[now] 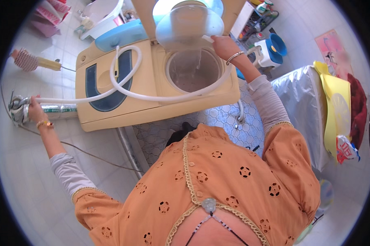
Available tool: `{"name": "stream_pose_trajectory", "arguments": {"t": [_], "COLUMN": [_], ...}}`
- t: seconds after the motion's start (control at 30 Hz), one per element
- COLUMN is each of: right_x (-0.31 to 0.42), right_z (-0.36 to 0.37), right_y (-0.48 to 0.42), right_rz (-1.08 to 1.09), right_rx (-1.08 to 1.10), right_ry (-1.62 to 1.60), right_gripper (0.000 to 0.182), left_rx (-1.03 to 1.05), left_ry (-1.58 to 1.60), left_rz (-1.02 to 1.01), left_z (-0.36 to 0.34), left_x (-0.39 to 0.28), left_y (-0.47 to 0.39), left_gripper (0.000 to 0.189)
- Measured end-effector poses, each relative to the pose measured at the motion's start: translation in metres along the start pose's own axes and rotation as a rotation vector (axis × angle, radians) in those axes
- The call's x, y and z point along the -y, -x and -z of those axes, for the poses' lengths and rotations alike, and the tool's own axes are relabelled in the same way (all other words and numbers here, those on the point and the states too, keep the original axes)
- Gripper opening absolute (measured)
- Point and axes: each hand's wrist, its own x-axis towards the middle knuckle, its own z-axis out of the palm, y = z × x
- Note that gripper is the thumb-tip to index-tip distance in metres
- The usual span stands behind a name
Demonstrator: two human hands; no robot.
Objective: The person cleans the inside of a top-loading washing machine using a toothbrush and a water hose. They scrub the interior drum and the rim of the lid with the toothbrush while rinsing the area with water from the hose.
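Note:
A long white corrugated hose (169, 97) lies looped across the top of a cream twin-tub washing machine (185, 106). My right hand (225, 47) grips its free end above the round open tub (194, 78) on the right side. A thin trickle of water (199, 59) falls from there into the tub, which looks wet inside. At the far left, my left hand (37, 111) closes around the hose's other end, right at the metal wall tap (19, 103). Behind the tub, a translucent round lid (189, 26) stands raised.
A grey drain pipe (129, 150) runs down below the machine's front. To the right stands a silver-covered box (298, 92) with a yellow cloth-like item (329, 92) on it. A blue basin (277, 44) rests on a white stool (260, 55). A thin cable (92, 156) crosses at lower left.

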Motion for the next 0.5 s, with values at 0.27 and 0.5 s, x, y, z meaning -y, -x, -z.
{"name": "stream_pose_trajectory", "arguments": {"t": [0.27, 0.5], "right_x": [-0.048, -0.050], "right_z": [-0.002, 0.013], "right_y": [0.047, 0.071], "right_rz": [-0.144, -0.243], "right_rx": [0.173, 0.238], "right_ry": [0.070, 0.017], "right_gripper": [0.025, 0.025], "left_rx": [-0.016, 0.011], "left_ry": [0.074, 0.021], "left_rz": [-0.002, -0.001], "left_z": [-0.010, 0.000], "left_x": [-0.009, 0.011], "left_y": [0.002, -0.011], "left_gripper": [0.034, 0.038]}}
